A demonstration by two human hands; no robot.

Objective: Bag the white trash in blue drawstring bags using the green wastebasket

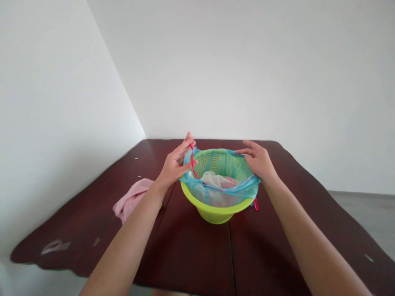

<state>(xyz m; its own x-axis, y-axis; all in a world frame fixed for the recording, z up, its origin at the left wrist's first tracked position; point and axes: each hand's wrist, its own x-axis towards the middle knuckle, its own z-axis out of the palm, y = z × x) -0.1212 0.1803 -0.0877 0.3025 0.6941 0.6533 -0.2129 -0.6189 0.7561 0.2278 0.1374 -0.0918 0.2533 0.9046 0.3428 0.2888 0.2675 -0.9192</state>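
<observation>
Both hands [174, 165] [261, 163] in loose grip on bag [222, 194], basket [217, 211] (axis upright) mouth upward.

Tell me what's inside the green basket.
A see-through, blue-striped bag is spread in the green basket. Crumpled whitish material and something pinkish show within; what the pinkish thing is, I can't tell. The basket's bottom is covered.

The head camera looks forward and down across the table [191, 250].
</observation>
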